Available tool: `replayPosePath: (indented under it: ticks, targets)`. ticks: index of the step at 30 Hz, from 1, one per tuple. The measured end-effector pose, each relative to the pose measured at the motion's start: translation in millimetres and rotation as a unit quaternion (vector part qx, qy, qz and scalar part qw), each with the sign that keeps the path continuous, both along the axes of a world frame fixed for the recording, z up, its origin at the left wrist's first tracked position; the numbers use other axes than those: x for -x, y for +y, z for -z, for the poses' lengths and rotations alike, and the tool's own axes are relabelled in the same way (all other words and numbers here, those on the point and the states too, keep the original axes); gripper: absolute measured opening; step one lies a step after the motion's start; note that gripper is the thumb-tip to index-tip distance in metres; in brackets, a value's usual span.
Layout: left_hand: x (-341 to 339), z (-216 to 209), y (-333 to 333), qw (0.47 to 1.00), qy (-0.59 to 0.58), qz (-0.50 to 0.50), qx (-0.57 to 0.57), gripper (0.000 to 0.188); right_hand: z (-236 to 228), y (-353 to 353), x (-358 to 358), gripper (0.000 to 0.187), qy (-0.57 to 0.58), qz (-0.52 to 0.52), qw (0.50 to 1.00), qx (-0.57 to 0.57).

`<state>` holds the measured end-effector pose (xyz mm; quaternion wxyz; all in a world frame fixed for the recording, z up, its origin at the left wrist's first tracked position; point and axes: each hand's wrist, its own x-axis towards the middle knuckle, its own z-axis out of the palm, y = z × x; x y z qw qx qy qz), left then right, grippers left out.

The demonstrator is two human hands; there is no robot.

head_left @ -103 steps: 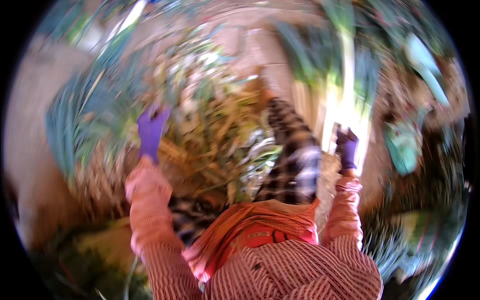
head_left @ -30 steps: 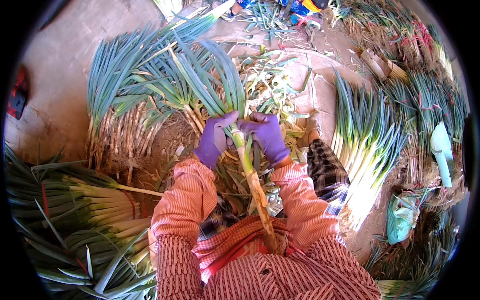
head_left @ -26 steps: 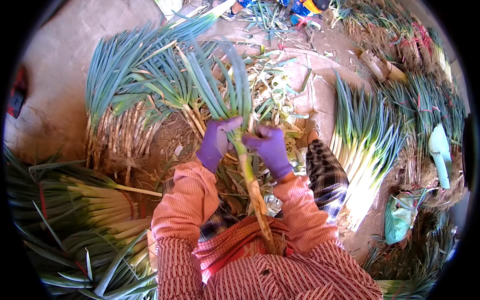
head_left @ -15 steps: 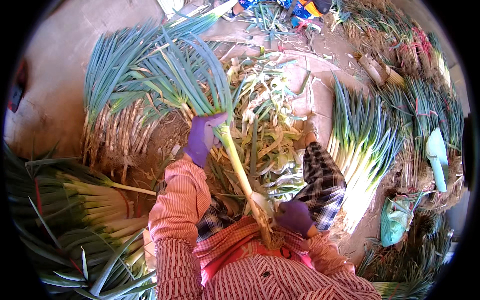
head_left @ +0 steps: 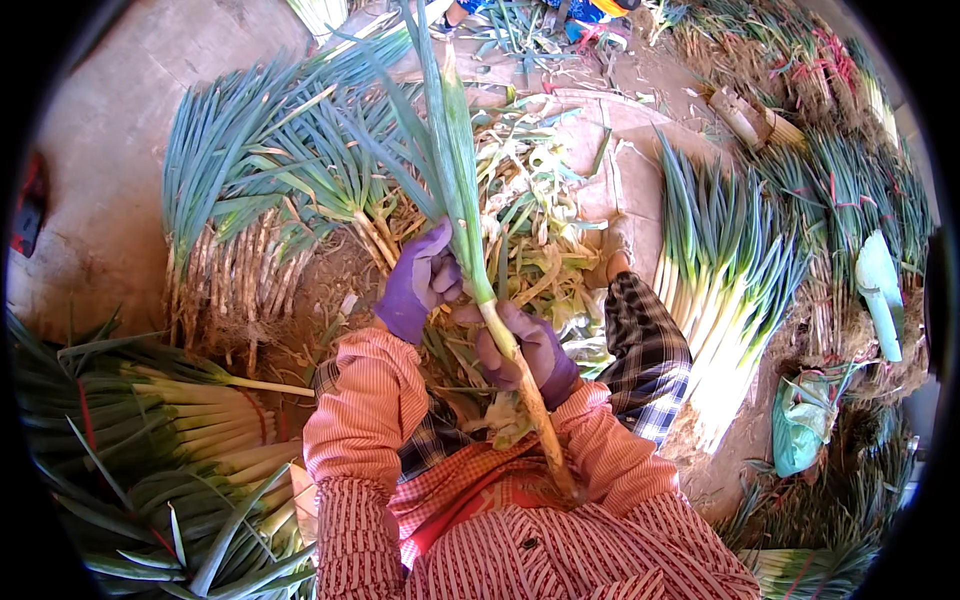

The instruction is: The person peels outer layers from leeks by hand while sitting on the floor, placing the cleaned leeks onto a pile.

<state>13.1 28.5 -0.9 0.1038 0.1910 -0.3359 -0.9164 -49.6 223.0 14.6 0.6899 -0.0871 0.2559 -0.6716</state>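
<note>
One long green onion [head_left: 462, 190] stands before me, its leaves pointing away and its brownish root end slanting down against my lap. My left hand [head_left: 420, 285], in a purple glove, is closed at the stalk where the leaves begin. Just below, my right hand [head_left: 528, 352], gloved alike, has its fingers bent around the pale stalk. Beneath both hands spreads a heap of peeled yellowish skins and leaf scraps [head_left: 535, 180]. Unpeeled green onions with dirty stalks [head_left: 240, 265] lie at the left, and white-stalked ones [head_left: 720, 310] lie at the right beside my leg.
Tied green onions [head_left: 210, 410] are stacked at the lower left. More bundles [head_left: 840, 205] line the right side, with a green plastic bag [head_left: 803, 425] near them. A person in blue patterned clothing [head_left: 580, 10] is partly visible at the far edge.
My right hand has come up from the root end to the middle of the stalk. The leaves have swung more upright, and the outer skin on the lower stalk looks disturbed.
</note>
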Motion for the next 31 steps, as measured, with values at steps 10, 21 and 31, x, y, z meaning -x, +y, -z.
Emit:
replayPosePath:
  ticks: [10, 21, 31]
  targets:
    - [0.8, -31.8, 9.8, 0.967, -0.147, -0.191, 0.082, 0.029, -17.7, -48.7, 30.3, 0.013, 0.519, 0.101, 0.836, -0.149]
    - [-15.4, 1.4, -24.4, 0.964, -0.12, -0.187, 0.149, 0.026, 29.4, 30.6, 16.8, 0.037, 0.751, 0.049, 0.607, -0.255]
    - [-13.2, -11.7, -29.8, 0.96, -0.08, -0.231, 0.138, 0.022, 7.2, -45.0, 16.2, 0.032, 0.891, 0.03, 0.449, -0.056]
